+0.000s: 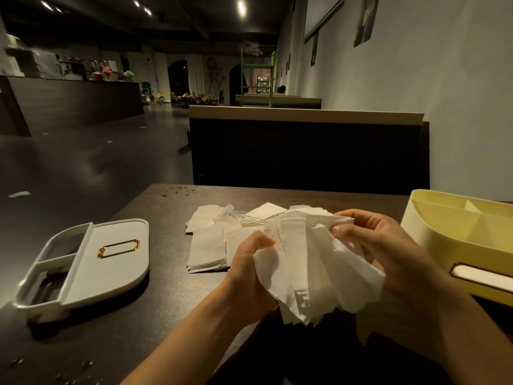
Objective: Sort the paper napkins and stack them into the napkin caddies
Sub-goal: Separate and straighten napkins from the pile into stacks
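So, both hands are on a loose bunch of napkins [311,262], held up over the table [166,276].
L hand [249,262] grips the bunch's left edge, fingers curled round the paper; R hand [388,251] pinches its top right corner btw thumb & fingertips. More napkins lie in a flat pile [211,245] on the table. The bunch is just in front of the pile. White caddy [111,259] lies well left of the pile, yellow caddy [458,245] to its right.
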